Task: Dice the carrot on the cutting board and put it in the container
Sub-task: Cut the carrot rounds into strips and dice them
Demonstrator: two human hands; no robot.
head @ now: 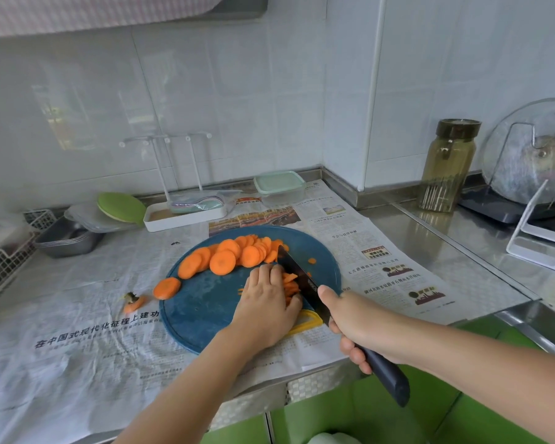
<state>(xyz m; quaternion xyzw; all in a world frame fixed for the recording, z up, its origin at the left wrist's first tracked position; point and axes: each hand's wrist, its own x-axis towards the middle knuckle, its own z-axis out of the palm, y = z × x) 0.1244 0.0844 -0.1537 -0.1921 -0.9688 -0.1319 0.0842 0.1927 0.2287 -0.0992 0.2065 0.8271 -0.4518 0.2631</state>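
Note:
A round blue cutting board (202,312) lies on newspaper. Several orange carrot slices (234,256) fan across its far half, and one slice (166,288) sits at its left rim. My left hand (265,302) presses down on a small stack of carrot strips (290,285) near the board's middle. My right hand (354,325) grips the dark handle of a knife (302,277), whose blade stands against the strips just right of my left fingers. A clear container with a pale green lid (280,186) rests at the back, lid on.
A carrot top (133,302) lies on the newspaper left of the board. Behind it are a metal tray (68,238), a green dish (122,206) and a white rack tray (183,216). A glass jar (447,165) and a lid stand (539,200) are at the right.

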